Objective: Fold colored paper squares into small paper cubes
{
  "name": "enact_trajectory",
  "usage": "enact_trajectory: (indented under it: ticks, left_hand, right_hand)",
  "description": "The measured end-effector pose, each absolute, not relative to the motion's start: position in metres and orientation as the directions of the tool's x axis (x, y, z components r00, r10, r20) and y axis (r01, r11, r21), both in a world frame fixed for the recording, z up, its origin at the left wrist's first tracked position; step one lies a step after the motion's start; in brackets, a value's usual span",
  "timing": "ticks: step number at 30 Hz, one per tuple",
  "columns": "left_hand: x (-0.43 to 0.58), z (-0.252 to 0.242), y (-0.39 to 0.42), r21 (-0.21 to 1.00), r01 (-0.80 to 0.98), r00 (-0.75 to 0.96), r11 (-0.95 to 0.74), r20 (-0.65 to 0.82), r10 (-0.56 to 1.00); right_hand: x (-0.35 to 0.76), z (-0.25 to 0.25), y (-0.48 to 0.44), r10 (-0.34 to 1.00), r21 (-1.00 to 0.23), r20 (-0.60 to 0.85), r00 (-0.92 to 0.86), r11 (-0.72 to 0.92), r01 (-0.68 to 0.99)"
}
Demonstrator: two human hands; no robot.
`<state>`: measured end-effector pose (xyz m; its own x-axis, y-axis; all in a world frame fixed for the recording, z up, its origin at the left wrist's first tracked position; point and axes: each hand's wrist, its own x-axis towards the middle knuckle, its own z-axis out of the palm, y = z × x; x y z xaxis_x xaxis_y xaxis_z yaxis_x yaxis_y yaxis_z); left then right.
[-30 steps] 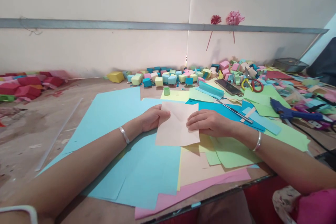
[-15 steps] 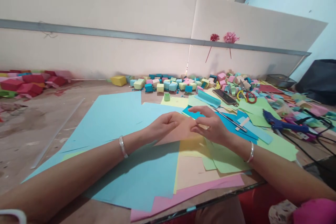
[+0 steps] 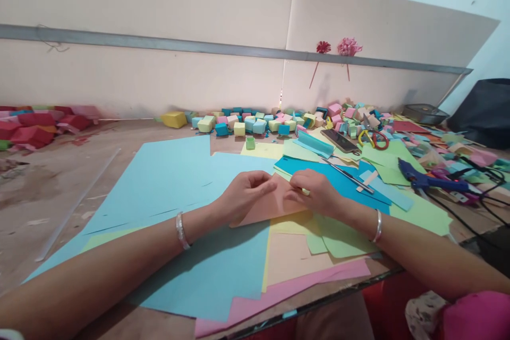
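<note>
A peach sheet of paper (image 3: 268, 206) lies folded over on the coloured sheets in front of me. My left hand (image 3: 245, 194) pinches its top edge on the left, fingers curled closed. Pressing the same edge from the right is my right hand (image 3: 314, 193), with its fingers bent together. Both wrists wear a silver bangle. Under the peach paper lie large light-blue sheets (image 3: 171, 180), a dark-blue sheet (image 3: 342, 180), and yellow, green and pink sheets.
Small paper cubes (image 3: 255, 125) line the back wall, with red ones (image 3: 32, 127) far left. A phone (image 3: 338, 139), scissors (image 3: 372, 137), a metal rod (image 3: 346, 174) and a blue glue gun (image 3: 426, 180) with cable lie on the right. The table's front edge runs below the pink sheet.
The peach paper, first flat and open, has been folded over into a lower shape. Both hands moved onto its top edge and closed on it. The camera tilted up slightly.
</note>
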<state>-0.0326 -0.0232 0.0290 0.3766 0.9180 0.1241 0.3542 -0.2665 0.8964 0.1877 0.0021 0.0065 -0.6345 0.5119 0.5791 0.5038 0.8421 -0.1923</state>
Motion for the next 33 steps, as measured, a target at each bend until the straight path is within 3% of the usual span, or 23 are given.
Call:
enact_trajectory:
  ticks: [9, 15, 18, 23, 33]
  left_hand:
    - [-0.032, 0.025, -0.026, 0.845, 0.413, 0.321, -0.339, 0.213, 0.923]
    - [-0.031, 0.027, -0.028, 0.851, 0.396, 0.334, -0.344, 0.216, 0.918]
    - [-0.030, 0.028, -0.030, 0.855, 0.393, 0.356, -0.338, 0.197, 0.913]
    - [-0.027, 0.031, -0.036, 0.847, 0.406, 0.373, -0.342, 0.187, 0.909]
    - [-0.028, 0.033, -0.035, 0.806, 0.465, 0.348, -0.367, 0.215, 0.912]
  right_hand:
    - [0.187, 0.010, -0.002, 0.567, -0.269, 0.542, -0.620, 0.816, 0.511]
    - [0.186, 0.014, -0.008, 0.718, -0.549, 0.452, -0.530, 0.692, 0.469]
    - [0.186, 0.018, -0.010, 0.720, -0.633, 0.436, -0.541, 0.672, 0.384]
    - [0.186, 0.022, -0.012, 0.685, -0.644, 0.425, -0.592, 0.688, 0.334]
    - [0.187, 0.027, -0.014, 0.732, -0.619, 0.500, -0.463, 0.676, 0.400]
